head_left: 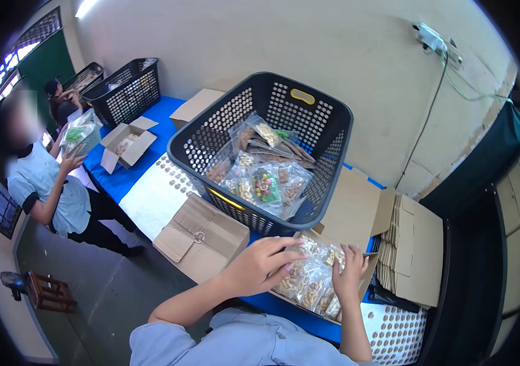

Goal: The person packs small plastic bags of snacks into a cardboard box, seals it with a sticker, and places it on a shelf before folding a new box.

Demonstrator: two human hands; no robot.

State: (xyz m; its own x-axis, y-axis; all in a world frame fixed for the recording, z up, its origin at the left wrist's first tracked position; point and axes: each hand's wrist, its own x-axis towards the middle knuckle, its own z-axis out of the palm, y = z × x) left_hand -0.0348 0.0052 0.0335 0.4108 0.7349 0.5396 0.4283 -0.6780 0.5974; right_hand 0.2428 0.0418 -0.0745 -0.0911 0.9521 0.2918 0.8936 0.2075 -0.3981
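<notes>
Clear plastic packets of pale nuts [309, 283] fill an open cardboard box [299, 304] in front of me. My left hand [266, 263] is over the box's left side, fingers stretched out and apart, with the tips at the upper packets. On the right side of the same packets, my right hand [349, 271] rests with its fingers spread, fingertips at a small packet near the box's edge. Just beyond stands a large black perforated basket [260, 82] holding several packets of nuts, brown pieces and colourful sweets [267, 185].
A closed carton [202, 235] with a round sticker lies to my left. Folded cardboard [415, 250] and a sticker sheet [394, 332] lie on the right. Farther left, a person [58, 189] holds a packet beside an open box [129, 143] and another black basket [127, 91].
</notes>
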